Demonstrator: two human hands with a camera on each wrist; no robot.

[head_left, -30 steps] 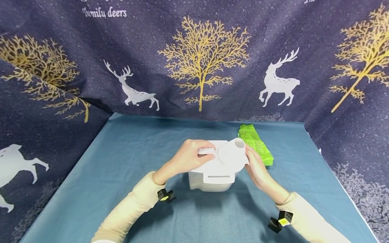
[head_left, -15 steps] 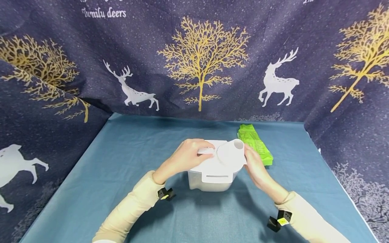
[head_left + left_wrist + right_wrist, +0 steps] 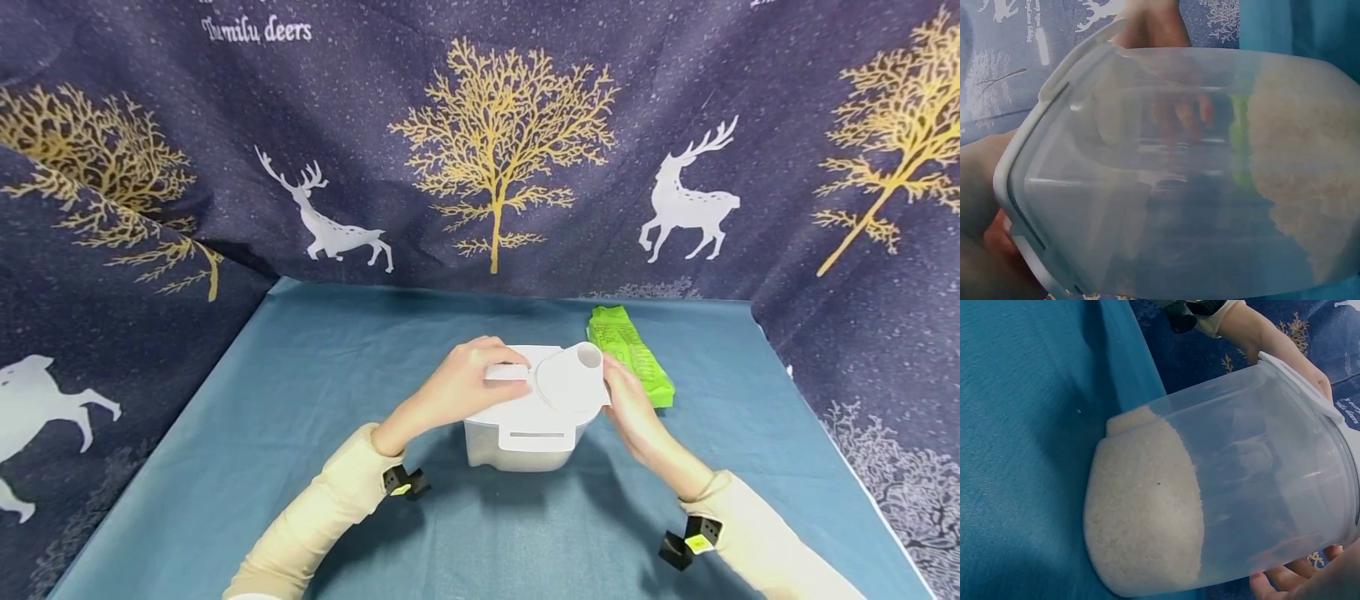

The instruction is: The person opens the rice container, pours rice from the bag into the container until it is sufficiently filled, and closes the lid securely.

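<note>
A translucent storage container [image 3: 517,458] with a white lid [image 3: 510,412] stands on the blue cloth. Pale rice-like grains [image 3: 1141,506] fill its lower part and lie unevenly against the wall. My left hand [image 3: 461,387] grips the white handle [image 3: 506,372] on the lid, thumb on the near side and fingers over the far side. At the right end of the lid, a white round spout [image 3: 566,379] points up with its mouth uncovered. My right hand [image 3: 636,421] holds the container's right side just below the spout; its fingers [image 3: 1188,119] show through the clear wall.
A bright green packet [image 3: 630,354] lies behind and to the right of the container, close to my right hand. Blue cloth [image 3: 337,358] covers the table. A dark printed curtain [image 3: 420,233] with deer and trees hangs along the back and sides.
The lid and spout have shifted very slightly left since one second ago. Both hands keep their hold on the container.
</note>
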